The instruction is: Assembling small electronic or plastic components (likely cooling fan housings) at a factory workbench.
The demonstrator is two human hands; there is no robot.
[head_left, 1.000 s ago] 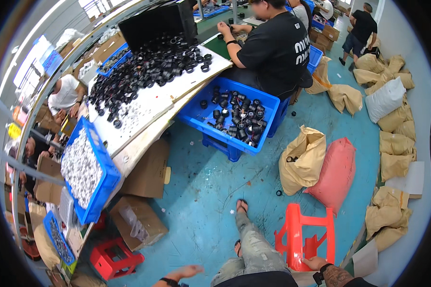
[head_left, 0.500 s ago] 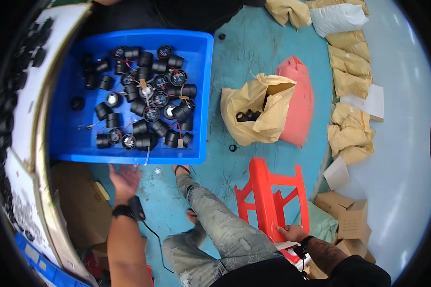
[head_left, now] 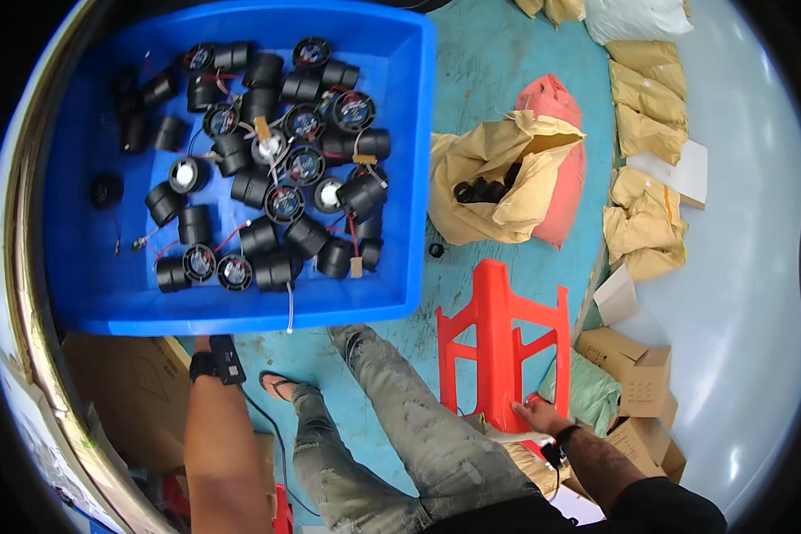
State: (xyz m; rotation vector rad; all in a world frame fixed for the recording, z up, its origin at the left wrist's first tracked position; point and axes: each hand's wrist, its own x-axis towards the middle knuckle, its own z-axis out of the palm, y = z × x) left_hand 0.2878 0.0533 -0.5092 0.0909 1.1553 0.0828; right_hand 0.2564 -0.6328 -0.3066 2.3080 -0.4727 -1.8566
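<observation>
My left forearm, banded in black at the wrist with a small device, reaches to the near side of a blue plastic bin. The bin's wall hides the left hand's fingers. Inside lie several black cylindrical parts with red and white wires, some showing round faces. On the right, my right hand is closed on the edge of a red plastic stool, which is tipped on its side with its legs pointing away. A pale strip runs beside that hand.
An open brown bag with black parts leans against a pink sack. Cardboard boxes and a green sack stand right of the stool. Brown bags line the right side. Another carton lies below the bin.
The bin looks larger and reaches lower in view. My left hand has gone from open below the bin to hidden behind its near wall. One foot has shifted left; the right hand stays on the stool.
</observation>
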